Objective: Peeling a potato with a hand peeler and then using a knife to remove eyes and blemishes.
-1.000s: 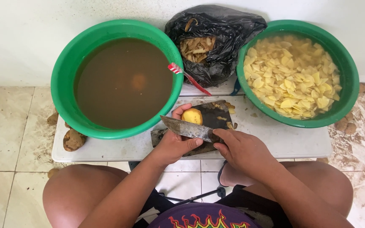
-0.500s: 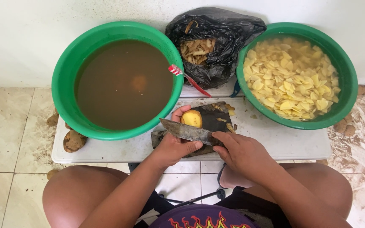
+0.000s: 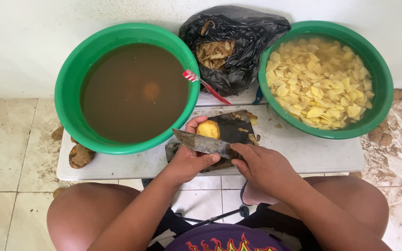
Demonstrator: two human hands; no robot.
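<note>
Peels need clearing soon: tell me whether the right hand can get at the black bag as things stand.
Probably not right away: the right hand is shut on the knife, whose blade lies against the potato. Otherwise the way to the black bag looks open.

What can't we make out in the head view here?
- Knife handle: covered by the right hand.
- Contents of the left basin: murky brown water hides all but a faint round shape.
- Underside of the peeled potato: hidden by the blade and left hand.
- Black bag interior: mostly folded shut.
</note>
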